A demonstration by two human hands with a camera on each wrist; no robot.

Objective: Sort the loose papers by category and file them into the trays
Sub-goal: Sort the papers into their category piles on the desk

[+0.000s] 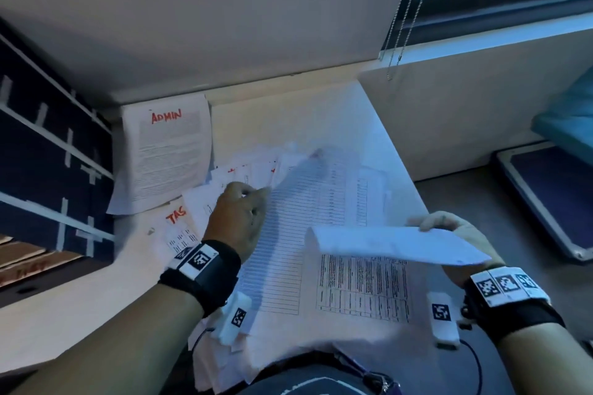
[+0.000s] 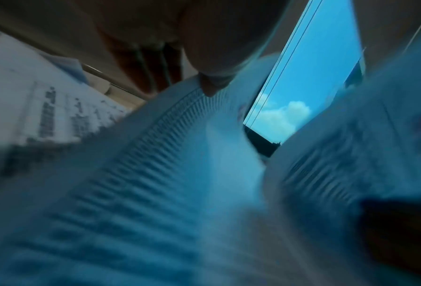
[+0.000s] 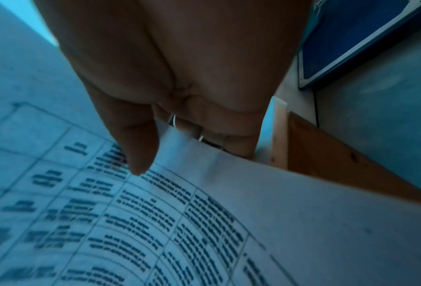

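Pinching a lined sheet (image 1: 308, 202), left hand (image 1: 239, 218) lifts; right hand (image 1: 462, 234) fingers grip another page (image 1: 394, 245) (curled).

Head above, wrists close — papers (image 1: 321, 202) seemingly shared

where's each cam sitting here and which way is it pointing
Head: worn on the head, looking down at the paper pile and ADMIN sheet; both forearms, left hand and right hand show.
Left wrist: under the left hand, facing along the lined sheet toward the window; fingers show.
Right wrist: looks along the thumb pinching the table sheet.
Shared: head and left wrist both see the lined sheet.
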